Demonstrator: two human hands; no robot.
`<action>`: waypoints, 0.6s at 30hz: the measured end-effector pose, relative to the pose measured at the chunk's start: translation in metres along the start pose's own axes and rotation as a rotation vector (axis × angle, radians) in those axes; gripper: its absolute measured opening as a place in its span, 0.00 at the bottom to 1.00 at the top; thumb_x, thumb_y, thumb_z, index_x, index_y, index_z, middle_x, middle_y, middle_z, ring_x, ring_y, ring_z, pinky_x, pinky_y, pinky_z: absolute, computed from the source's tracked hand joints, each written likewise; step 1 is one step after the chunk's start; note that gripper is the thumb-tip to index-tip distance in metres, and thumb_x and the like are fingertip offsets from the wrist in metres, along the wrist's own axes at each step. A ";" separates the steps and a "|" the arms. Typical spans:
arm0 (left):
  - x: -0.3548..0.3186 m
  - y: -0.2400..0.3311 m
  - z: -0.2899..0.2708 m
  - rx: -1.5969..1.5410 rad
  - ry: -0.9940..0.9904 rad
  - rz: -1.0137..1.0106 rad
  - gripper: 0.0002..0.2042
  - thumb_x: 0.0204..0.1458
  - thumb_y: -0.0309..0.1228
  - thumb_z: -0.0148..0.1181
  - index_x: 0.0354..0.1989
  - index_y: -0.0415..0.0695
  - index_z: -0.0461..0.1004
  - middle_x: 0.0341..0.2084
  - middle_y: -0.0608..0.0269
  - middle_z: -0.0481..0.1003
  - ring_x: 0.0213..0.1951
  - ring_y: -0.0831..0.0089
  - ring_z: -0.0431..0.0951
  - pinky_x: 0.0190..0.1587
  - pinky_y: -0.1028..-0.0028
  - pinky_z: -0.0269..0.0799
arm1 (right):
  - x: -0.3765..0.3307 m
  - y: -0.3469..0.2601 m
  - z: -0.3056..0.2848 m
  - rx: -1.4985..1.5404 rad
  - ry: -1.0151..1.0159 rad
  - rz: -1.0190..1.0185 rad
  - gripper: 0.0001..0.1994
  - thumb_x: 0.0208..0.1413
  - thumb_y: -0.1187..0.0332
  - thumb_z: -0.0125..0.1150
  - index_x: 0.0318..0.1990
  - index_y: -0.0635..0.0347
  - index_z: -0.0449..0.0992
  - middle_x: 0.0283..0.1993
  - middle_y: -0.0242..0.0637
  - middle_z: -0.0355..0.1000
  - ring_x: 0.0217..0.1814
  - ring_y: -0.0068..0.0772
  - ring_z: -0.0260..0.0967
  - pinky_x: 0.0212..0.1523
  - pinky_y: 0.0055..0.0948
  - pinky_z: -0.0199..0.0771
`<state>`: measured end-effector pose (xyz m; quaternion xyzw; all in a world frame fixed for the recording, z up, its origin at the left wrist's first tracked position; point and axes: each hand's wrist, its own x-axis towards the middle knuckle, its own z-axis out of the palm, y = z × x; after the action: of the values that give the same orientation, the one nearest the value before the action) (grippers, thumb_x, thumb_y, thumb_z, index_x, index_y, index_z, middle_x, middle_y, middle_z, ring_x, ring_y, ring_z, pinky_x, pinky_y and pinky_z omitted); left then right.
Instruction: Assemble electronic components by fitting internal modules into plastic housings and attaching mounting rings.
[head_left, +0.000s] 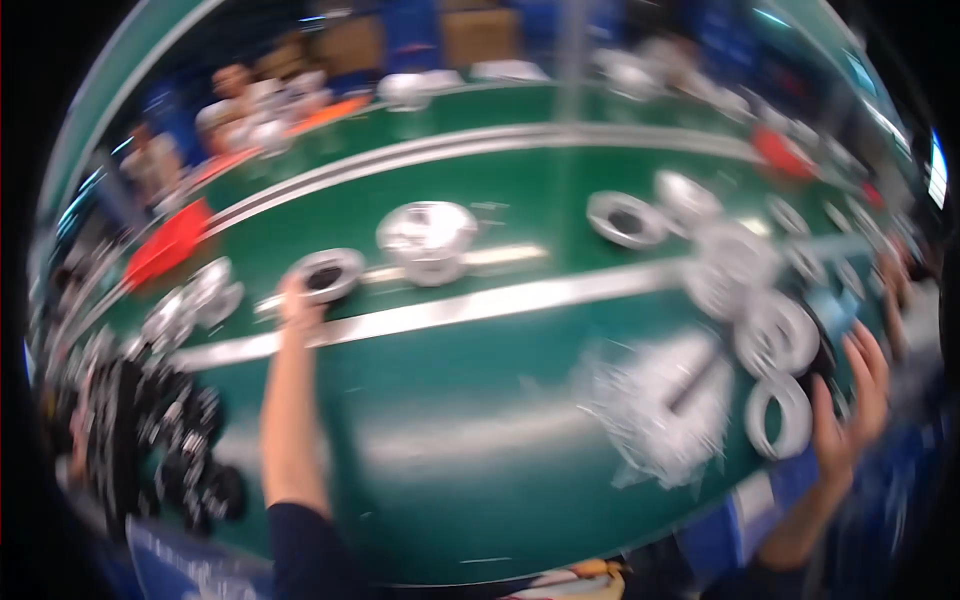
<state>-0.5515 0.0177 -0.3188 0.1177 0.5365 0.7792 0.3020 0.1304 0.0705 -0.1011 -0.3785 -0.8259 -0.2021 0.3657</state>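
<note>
My left hand reaches out over the pale strip and grips the near left edge of a white round housing with a dark centre. The picture is smeared there, so the single fingers are hard to make out. On the right, my right hand is open, fingers apart, beside a stack of white rings. Nearest to it lies a white ring with a wide hole. Another white ring overlaps just beyond. A dark round edge shows partly behind my right fingers.
Clear plastic bags lie on the green table. Black parts crowd the left edge. Shiny silver housings stand on the green belt. A red sheet is at left. Other people sit across; another person's hand shows far right.
</note>
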 end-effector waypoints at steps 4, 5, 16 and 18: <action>0.022 0.012 -0.052 0.134 0.154 0.145 0.22 0.49 0.42 0.46 0.49 0.40 0.59 0.45 0.55 0.65 0.43 0.60 0.68 0.40 0.65 0.68 | -0.009 0.035 0.025 -0.026 0.072 0.036 0.14 0.34 0.77 0.61 0.35 0.64 0.73 0.34 0.43 0.70 0.36 0.42 0.68 0.38 0.31 0.67; 0.003 0.019 -0.030 0.139 0.335 0.047 0.24 0.51 0.43 0.45 0.52 0.41 0.57 0.46 0.53 0.64 0.44 0.60 0.67 0.41 0.65 0.69 | -0.015 0.048 0.027 -0.039 0.067 0.068 0.13 0.35 0.76 0.61 0.34 0.64 0.73 0.33 0.43 0.71 0.35 0.41 0.68 0.37 0.31 0.67; -0.039 0.120 -0.137 0.539 0.030 0.617 0.20 0.55 0.36 0.41 0.54 0.40 0.57 0.51 0.57 0.62 0.51 0.66 0.64 0.44 0.64 0.68 | -0.085 0.156 0.115 -0.088 -0.578 0.357 0.08 0.34 0.68 0.59 0.23 0.62 0.72 0.25 0.43 0.68 0.30 0.45 0.65 0.33 0.38 0.66; -0.046 0.091 -0.123 0.474 0.053 0.659 0.21 0.53 0.35 0.46 0.53 0.40 0.58 0.50 0.58 0.62 0.48 0.65 0.67 0.38 0.70 0.72 | -0.103 0.158 0.101 -0.067 -0.645 0.409 0.09 0.35 0.69 0.60 0.26 0.63 0.71 0.28 0.45 0.67 0.33 0.44 0.64 0.34 0.37 0.64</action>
<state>-0.6088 -0.1263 -0.2783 0.3298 0.6423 0.6917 -0.0133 0.2525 0.1831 -0.2357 -0.5913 -0.7989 -0.0224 0.1075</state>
